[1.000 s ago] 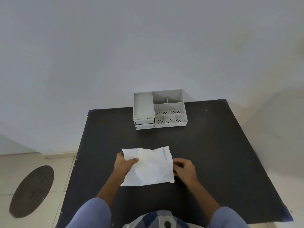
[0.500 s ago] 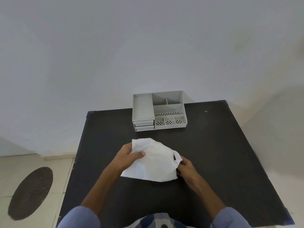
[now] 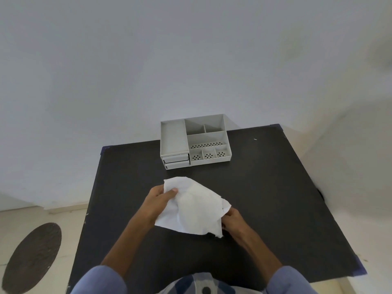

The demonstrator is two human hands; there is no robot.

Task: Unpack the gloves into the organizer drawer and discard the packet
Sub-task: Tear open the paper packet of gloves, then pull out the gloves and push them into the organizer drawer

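Observation:
A crumpled white packet [image 3: 194, 207] is held tilted just above the black table [image 3: 265, 198], in front of me. My left hand [image 3: 158, 201] grips its upper left corner with the thumb on top. My right hand [image 3: 232, 221] pinches its lower right edge, partly hidden behind the packet. No gloves are visible; the packet's contents are hidden. The grey organizer [image 3: 194, 141] stands at the table's far edge against the wall, with two small drawers [image 3: 176, 161] at its front left, both pushed in.
The organizer has open compartments on top, several with perforated floors. A white wall rises behind the table. On the tiled floor to the left lies a dark oval mat [image 3: 31, 257]. The table's right edge drops off near a wall.
The packet has been lifted off the table and tilted; my left hand moved up and forward with its corner while my right hand stayed low at the right edge.

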